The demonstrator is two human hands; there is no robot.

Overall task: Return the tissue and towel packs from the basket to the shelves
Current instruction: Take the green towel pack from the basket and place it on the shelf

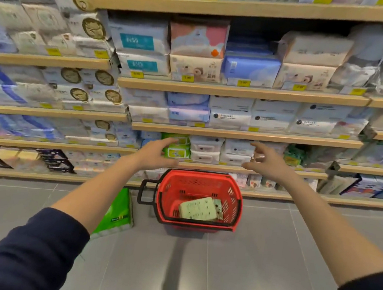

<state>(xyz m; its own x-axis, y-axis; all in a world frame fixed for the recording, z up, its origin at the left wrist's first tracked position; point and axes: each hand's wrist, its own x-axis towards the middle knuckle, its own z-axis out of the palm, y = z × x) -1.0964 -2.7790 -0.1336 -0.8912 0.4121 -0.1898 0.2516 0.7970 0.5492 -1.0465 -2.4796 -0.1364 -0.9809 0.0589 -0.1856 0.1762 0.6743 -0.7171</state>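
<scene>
Head view has one pale green pack point(198, 208) lying flat on the bottom of the red basket point(235, 195), tilted a bit, and it looks like the only thing left in there. So my read is the job's nearly done and this pack is next. The basket sits on the grey floor point(268, 261) right in front of the bottom shelves, black handle point(143, 192) sticking out to its left.

Both hands are empty. The left hand point(155, 152) is spread with fingers loosely curled, up in front of the bright green wipes packs point(176, 151) on the low shelf point(207, 165). The right hand point(267, 161) is spread too, fingers splayed, in front of the white packs point(236, 152) on that same shelf. Can't tell if either actually touches anything.

If I were doing it: drop both hands straight down into the basket and grab the pack by its two short ends, since soft wrapped tissue buckles if you pinch it by one corner. Lift clear of the rim before swinging up. Then hunt for the matching pale green design on the shelves; I honestly can't spot it from here, labels are too blurry.

Also there's a big green pack point(115, 215) leaning on the floor left of the basket, partly behind the left forearm. Probably needs shelving too.
</scene>
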